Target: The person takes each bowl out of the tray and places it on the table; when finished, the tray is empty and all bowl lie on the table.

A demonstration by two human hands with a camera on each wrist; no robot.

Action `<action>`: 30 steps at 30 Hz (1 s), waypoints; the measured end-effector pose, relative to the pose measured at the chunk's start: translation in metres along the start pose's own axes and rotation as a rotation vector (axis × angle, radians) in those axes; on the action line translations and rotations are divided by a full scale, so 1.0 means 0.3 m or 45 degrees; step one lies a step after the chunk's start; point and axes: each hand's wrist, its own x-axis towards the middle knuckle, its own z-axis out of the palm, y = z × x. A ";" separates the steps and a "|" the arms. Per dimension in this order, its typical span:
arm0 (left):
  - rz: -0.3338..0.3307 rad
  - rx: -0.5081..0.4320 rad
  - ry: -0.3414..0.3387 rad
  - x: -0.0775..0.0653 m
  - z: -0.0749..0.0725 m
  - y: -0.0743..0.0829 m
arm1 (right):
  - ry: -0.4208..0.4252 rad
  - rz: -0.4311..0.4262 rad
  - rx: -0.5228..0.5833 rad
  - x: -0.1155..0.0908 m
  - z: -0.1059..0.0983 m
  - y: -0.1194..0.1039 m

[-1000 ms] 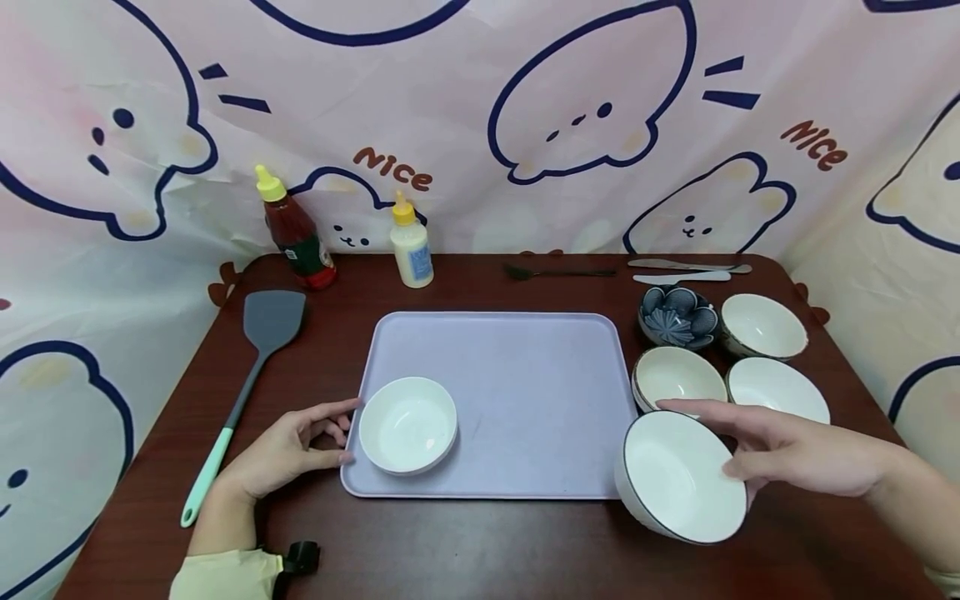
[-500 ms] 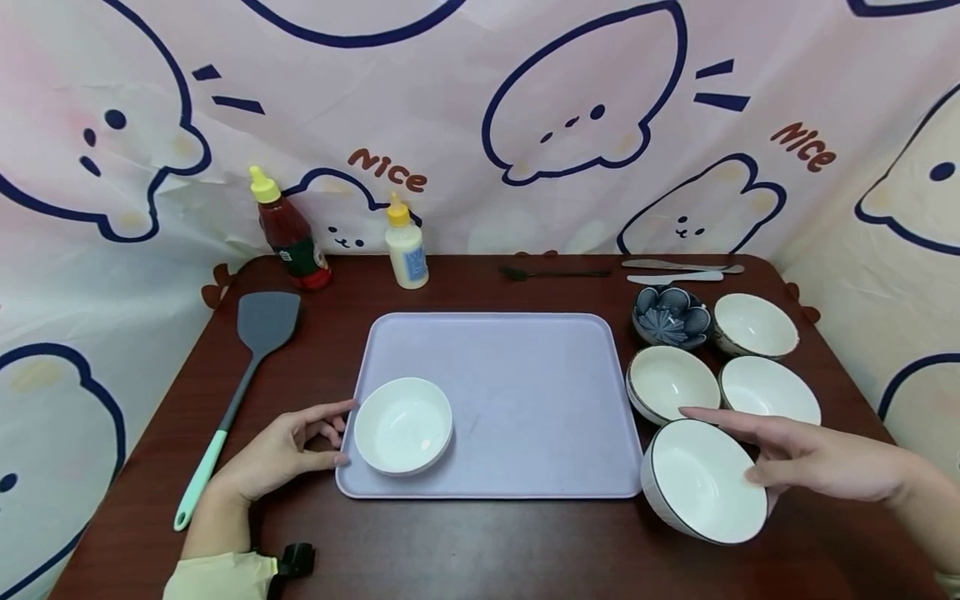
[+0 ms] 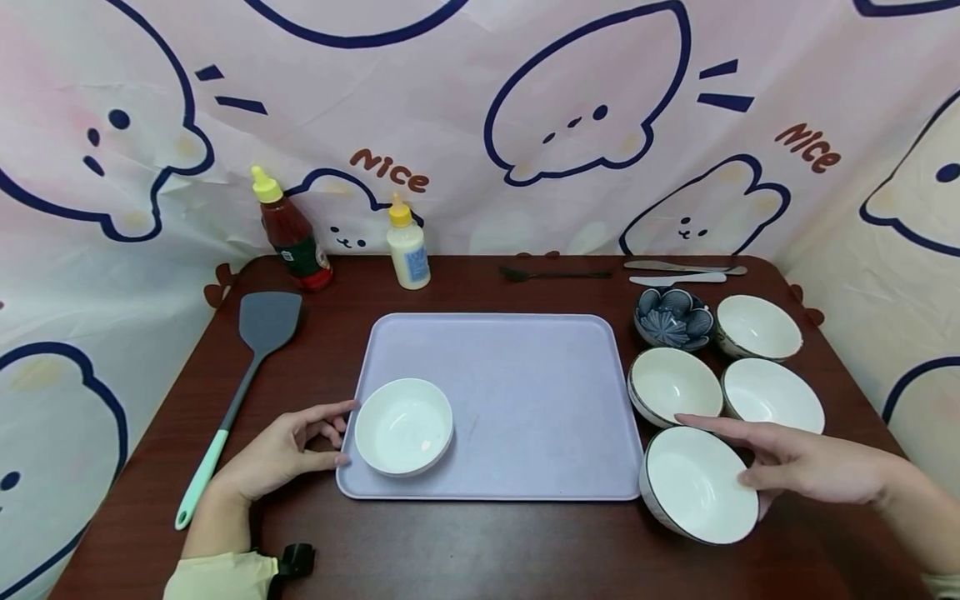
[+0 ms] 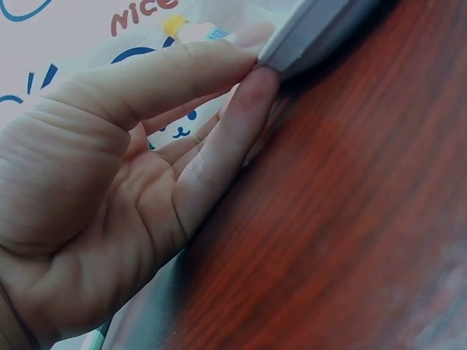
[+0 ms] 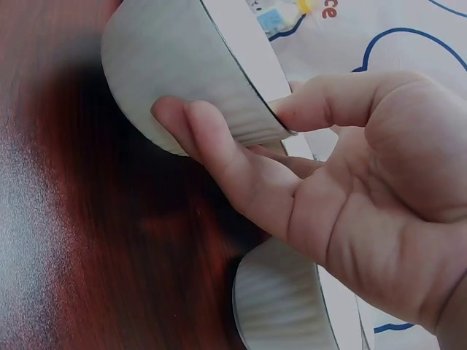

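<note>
In the head view my left hand (image 3: 277, 454) holds the left rim of the pale lilac tray (image 3: 517, 400); in the left wrist view its thumb and fingertips meet the tray edge (image 4: 295, 36). A plain white bowl (image 3: 405, 427) sits on the tray's left part. My right hand (image 3: 802, 458) grips a white bowl with a dark rim (image 3: 705, 487), just off the tray's near right corner. In the right wrist view the thumb is at this bowl's rim, while fingers support the ribbed outer wall (image 5: 168, 65). The bowl tilts towards me; its base is hidden.
Right of the tray stand a cream bowl (image 3: 675, 383), a white bowl (image 3: 772, 396), a patterned bowl (image 3: 759, 327) and a blue flower-shaped bowl (image 3: 673, 318). Two knives (image 3: 678, 278) and a fork (image 3: 555, 274) lie behind. Sauce bottles (image 3: 296, 242) and a spatula (image 3: 266, 325) are left.
The right hand has moved the dark-rimmed bowl rightwards, off the tray's near right corner, and over the last half second it shifted only slightly. The left hand stays at the tray rim.
</note>
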 end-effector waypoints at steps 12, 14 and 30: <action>-0.022 0.007 0.002 0.005 0.004 0.003 | 0.000 -0.001 -0.002 -0.009 -0.022 0.018; -0.021 0.013 0.004 0.006 0.002 0.004 | 0.000 0.004 0.012 -0.010 -0.025 0.024; -0.004 0.019 0.009 0.000 0.002 0.003 | -0.026 -0.011 0.030 -0.010 -0.035 0.044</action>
